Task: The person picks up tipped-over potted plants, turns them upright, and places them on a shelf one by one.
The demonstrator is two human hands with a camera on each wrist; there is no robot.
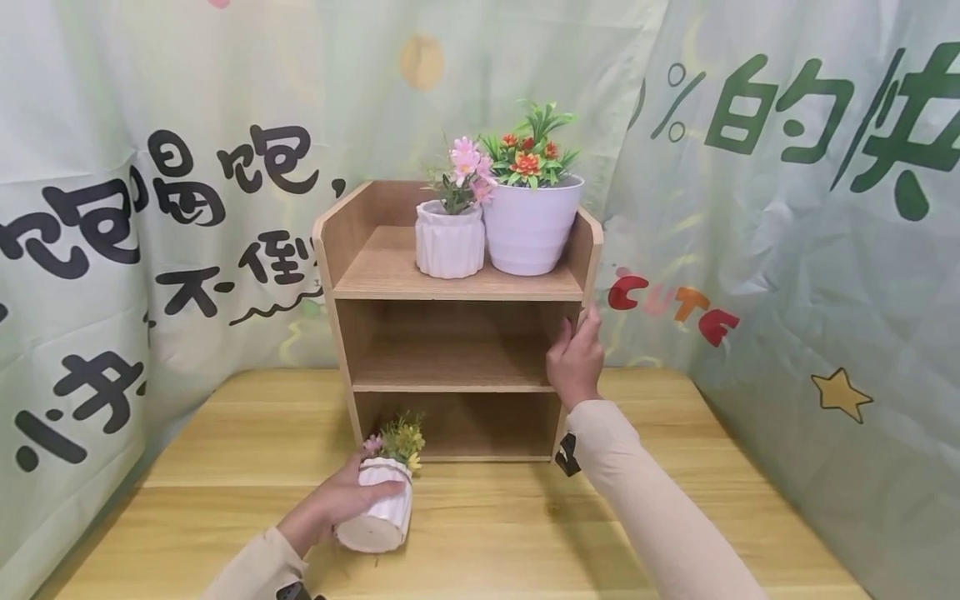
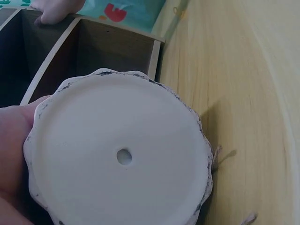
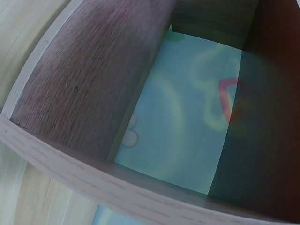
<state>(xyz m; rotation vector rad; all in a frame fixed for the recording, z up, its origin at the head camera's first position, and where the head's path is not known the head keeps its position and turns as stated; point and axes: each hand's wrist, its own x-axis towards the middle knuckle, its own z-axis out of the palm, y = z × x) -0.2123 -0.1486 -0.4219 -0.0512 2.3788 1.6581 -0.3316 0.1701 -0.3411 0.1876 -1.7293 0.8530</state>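
My left hand (image 1: 337, 504) grips a small white fluted flowerpot (image 1: 378, 532) with pink and yellow flowers, thumb across its side. The pot is tilted, its base turned toward me. In the left wrist view, the pot's round base (image 2: 89, 136) shows a small hole in the middle. A three-tier wooden shelf (image 1: 375, 262) stands behind the pot. My right hand (image 1: 577, 360) holds the shelf's right side panel, thumb on the inner side; its other fingers are partly hidden. The right wrist view looks into a shelf compartment (image 3: 79, 89), without the hand in sight.
On the shelf's top tier stand a white fluted pot (image 1: 450, 242) with pink flowers and a larger white pot (image 1: 532, 229) with red-orange flowers. Beneath the shelf is a wooden table (image 1: 480, 533). A printed cloth (image 1: 480, 83) hangs around the back and sides.
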